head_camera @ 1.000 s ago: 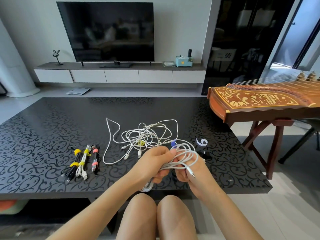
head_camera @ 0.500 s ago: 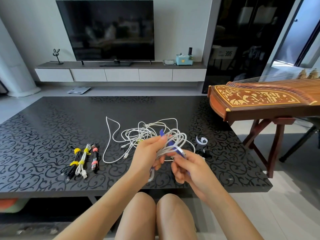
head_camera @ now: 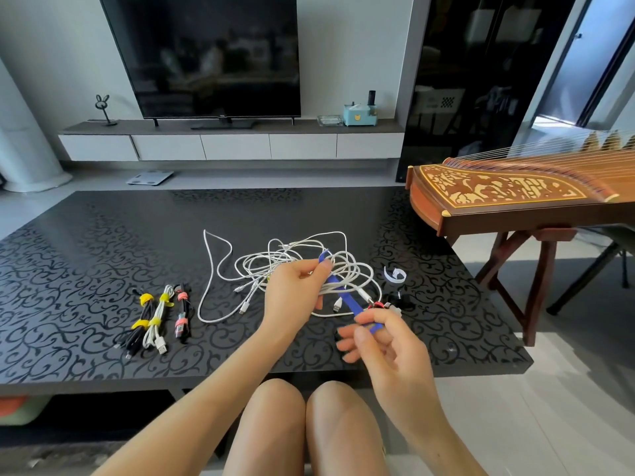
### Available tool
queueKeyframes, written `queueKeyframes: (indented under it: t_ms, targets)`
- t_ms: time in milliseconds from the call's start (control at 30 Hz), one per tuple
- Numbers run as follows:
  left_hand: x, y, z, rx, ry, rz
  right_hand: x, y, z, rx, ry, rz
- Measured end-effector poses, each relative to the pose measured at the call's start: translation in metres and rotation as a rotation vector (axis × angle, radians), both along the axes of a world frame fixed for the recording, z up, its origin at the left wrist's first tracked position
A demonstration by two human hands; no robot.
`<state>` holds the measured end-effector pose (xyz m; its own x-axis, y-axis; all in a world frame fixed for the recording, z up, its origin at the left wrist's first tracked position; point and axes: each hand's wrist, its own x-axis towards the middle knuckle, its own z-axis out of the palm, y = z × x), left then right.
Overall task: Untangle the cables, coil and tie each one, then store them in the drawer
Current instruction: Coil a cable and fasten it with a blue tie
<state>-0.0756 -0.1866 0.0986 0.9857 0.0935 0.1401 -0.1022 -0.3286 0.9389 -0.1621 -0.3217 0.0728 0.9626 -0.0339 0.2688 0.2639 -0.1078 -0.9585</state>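
Left hand (head_camera: 292, 293) on cable (head_camera: 347, 280); patterned black table (head_camera: 86, 269)

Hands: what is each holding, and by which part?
Left hand holds the white cable coil and the upper end of the blue strap; right hand pinches its lower end.

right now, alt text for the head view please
A person's left hand holds a coiled white cable over a black table while the right hand pinches a blue strap crossing it. More white cables lie tangled behind; three tied cables lie at left.
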Motion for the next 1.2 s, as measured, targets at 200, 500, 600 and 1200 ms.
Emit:
queueKeyframes:
  t_ms: [200,500,600,1200]
  targets:
    - [-0.001,0.0,-0.001,0.336,-0.092,-0.065,0.004,-0.006,0.017,-0.82,-0.646,-0.204]
    - [-0.018,-0.007,0.016,0.509,-0.266,-0.268,0.039,-0.024,0.031,-0.389,-0.327,-0.269]
    - [-0.021,-0.01,0.019,0.536,-0.305,-0.311,0.042,-0.023,0.023,-0.353,-0.313,-0.306]
    - [-0.019,-0.009,0.012,0.185,-0.294,-0.344,0.042,-0.038,0.047,0.044,-0.148,0.028]
